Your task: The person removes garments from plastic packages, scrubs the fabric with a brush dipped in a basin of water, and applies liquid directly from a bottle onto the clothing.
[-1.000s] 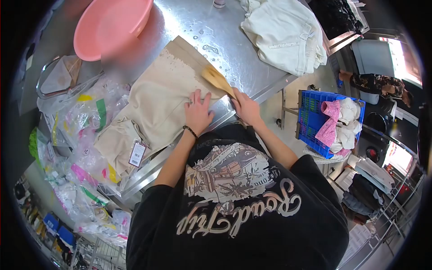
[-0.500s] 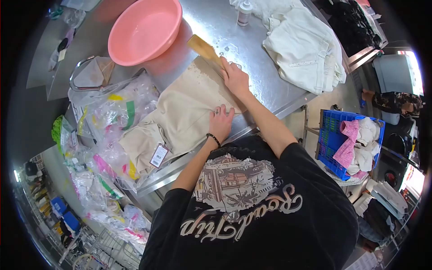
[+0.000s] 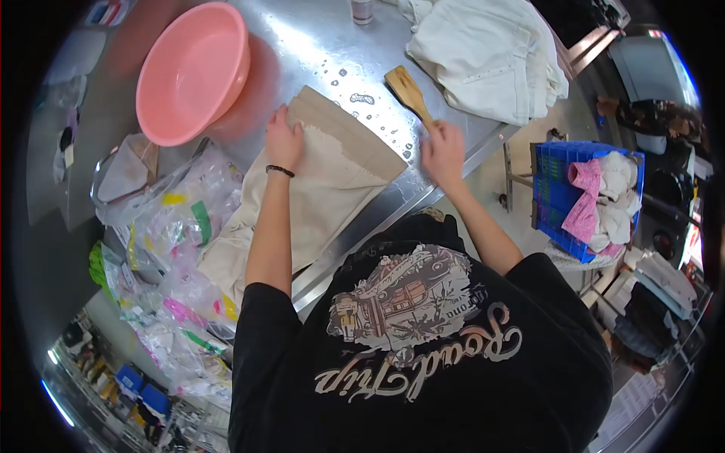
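Beige trousers lie spread on the metal table, with a darker, wet-looking band along the leg end. At the far left edge of that leg, my left hand has its fingers curled and closed on the cloth. My right hand is wrapped around the handle of a flat wooden brush. The brush is off the trousers, over the table to their right; its bristles do not show. Water drops dot the metal between the brush and the cloth.
A pink basin stands at the far left. White garments lie at the far right, near a small bottle. Clear plastic bags crowd the left side. A blue crate of clothes stands right of the table.
My left hand has moved from the trousers' near edge to the leg's far left edge. My right hand has carried the brush off the cloth to the right. The leg end has shifted.
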`<state>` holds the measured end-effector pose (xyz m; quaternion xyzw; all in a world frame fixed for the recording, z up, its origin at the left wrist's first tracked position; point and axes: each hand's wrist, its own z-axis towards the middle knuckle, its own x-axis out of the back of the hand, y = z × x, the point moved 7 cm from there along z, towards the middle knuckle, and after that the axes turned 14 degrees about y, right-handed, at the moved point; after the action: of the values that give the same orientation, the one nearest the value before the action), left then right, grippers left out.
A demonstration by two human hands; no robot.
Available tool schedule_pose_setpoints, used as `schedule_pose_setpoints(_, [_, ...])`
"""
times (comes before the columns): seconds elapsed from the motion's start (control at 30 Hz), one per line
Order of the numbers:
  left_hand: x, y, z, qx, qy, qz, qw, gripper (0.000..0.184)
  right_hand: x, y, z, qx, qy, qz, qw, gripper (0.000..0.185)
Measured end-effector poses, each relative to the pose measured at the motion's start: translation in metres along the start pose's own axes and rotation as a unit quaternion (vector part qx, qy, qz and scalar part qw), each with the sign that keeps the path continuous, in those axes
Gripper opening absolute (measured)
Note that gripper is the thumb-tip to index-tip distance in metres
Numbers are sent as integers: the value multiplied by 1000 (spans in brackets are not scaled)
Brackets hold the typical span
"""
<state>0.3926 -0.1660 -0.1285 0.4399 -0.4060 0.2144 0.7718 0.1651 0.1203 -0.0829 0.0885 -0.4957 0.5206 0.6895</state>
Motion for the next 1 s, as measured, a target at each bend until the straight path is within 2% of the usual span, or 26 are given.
schedule_pose_setpoints(0.03, [-3,-5,8,18,-16,-31,999,47,3,-17,-7,12,-16,76,997,34])
schedule_pose_setpoints(0.1, [-6,-6,18,21,-50,-34,998,45,-28,-30,-47,-134,-229,72,961,21])
schedule_pose_setpoints(0.23, [0,-3,33,63,-124,-34,990,38,-33,-48,-57,-183,-200,44,962,19])
schedule_pose_setpoints(0.37, [9,2,36,100,-184,-81,974,28,-41,-33,-66,-273,-328,38,904,19])
schedule_pose_setpoints(0.4, [11,2,37,106,-193,-87,971,27,-42,-32,-69,-278,-329,38,902,19])
schedule_pose_setpoints(0.53, [24,17,51,109,-172,-248,947,19,-37,-39,-65,-209,-282,124,928,18])
schedule_pose_setpoints(0.57, [26,21,54,108,-175,-248,947,19,-34,-36,-66,-212,-280,124,928,18])
schedule_pose_setpoints(0.7, [37,29,70,163,-125,-303,931,14,0,-27,-53,-317,-190,250,895,13])
schedule_pose_setpoints(0.73, [33,29,72,138,-106,-282,944,15,-3,-27,-55,-318,-191,249,894,13])
schedule_pose_setpoints(0.8, [9,27,75,112,-87,-261,955,16,-12,-21,-58,-282,-147,183,930,11])
schedule_pose_setpoints(0.87, [-21,14,65,90,-98,-163,978,17,-15,-19,-58,-241,-100,116,958,9])
schedule_pose_setpoints(0.9, [-29,14,64,86,-96,-164,978,17,-16,-19,-57,-239,-95,118,959,9])
schedule_pose_setpoints(1.0, [-35,18,56,75,-6,-162,984,17,-13,-22,-62,-269,-73,140,950,9])
